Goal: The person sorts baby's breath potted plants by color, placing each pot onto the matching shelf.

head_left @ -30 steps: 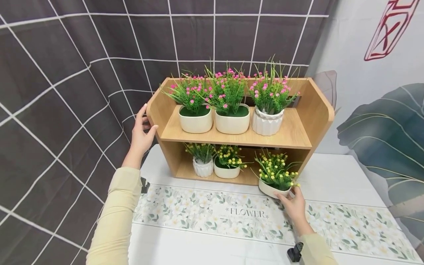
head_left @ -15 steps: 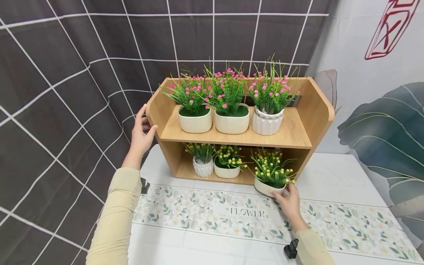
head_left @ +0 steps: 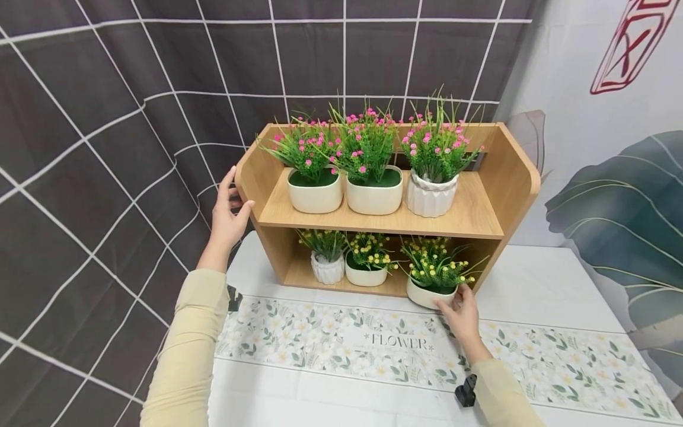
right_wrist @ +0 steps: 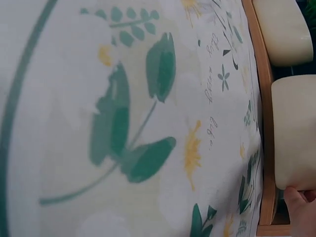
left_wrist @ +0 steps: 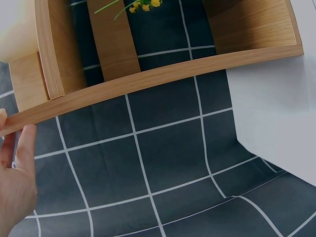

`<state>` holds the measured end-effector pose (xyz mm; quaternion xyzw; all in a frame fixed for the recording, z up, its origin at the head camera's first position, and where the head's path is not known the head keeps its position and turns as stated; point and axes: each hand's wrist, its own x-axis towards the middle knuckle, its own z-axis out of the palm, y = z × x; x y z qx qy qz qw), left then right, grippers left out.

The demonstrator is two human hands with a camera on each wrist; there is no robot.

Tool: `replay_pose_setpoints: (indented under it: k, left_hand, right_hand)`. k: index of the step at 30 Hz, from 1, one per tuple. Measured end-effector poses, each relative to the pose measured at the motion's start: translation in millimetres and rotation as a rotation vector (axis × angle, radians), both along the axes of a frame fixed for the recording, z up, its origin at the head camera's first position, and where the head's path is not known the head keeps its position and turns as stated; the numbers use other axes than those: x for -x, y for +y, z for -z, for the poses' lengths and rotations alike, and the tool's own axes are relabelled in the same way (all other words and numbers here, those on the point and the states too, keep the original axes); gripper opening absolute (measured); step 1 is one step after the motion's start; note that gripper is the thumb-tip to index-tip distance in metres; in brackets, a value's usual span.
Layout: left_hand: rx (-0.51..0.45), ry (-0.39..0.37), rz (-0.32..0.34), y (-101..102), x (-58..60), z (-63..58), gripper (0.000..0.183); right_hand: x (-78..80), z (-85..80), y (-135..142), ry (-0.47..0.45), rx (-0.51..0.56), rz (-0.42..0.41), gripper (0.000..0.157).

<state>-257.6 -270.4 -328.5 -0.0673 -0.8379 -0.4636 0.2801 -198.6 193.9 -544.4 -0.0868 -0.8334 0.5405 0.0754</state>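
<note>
My right hand [head_left: 463,314] grips the right end of an oval cream flowerpot [head_left: 424,295] holding a yellow-flowered artificial plant [head_left: 437,267]. The pot is at the front of the lower shelf's right part. In the right wrist view, my thumb and fingers [right_wrist: 299,207] are at the pot's lower corner, mostly cut off by the frame. My left hand [head_left: 228,216] rests its fairly straight fingers against the outer left side of the wooden shelf [head_left: 254,178]. In the left wrist view, its fingertips touch the panel's edge.
Three pink-flowered plants stand on the upper shelf, two in cream pots [head_left: 315,198] and one in a fluted white pot [head_left: 431,196]. At lower left are a small fluted pot [head_left: 328,270] and a cream pot [head_left: 366,275]. A floral cloth [head_left: 320,338] covers the table. Grid-patterned fabric [head_left: 107,237] hangs at left.
My right hand has moved the flowerpot left and farther back, up to the lower shelf's front. The left hand stays at the shelf's side.
</note>
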Motion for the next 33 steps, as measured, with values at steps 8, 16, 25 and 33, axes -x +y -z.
replay_pose_setpoints:
  k: [8,16,25,33]
  left_hand:
    - [-0.004,-0.008,-0.002,-1,0.3,-0.6,0.069]
    - [-0.006,-0.018,-0.009,1,2.0,-0.7,0.068]
    - [-0.025,-0.06,-0.022,1,-0.8,1.9,0.07]
    - [-0.023,-0.057,-0.023,0,0.2,-0.1,0.07]
  right_hand:
    - [10.1,0.2,-2,-0.024,0.084,-0.055,0.081]
    - [19.4,0.9,-9,0.015,-0.016,-0.089,0.079]
    - [24.8,-2.4,-14,0.001,-0.003,-0.129,0.082]
    - [33.5,-1.2,-22,-0.003,-0.038,-0.133,0.082]
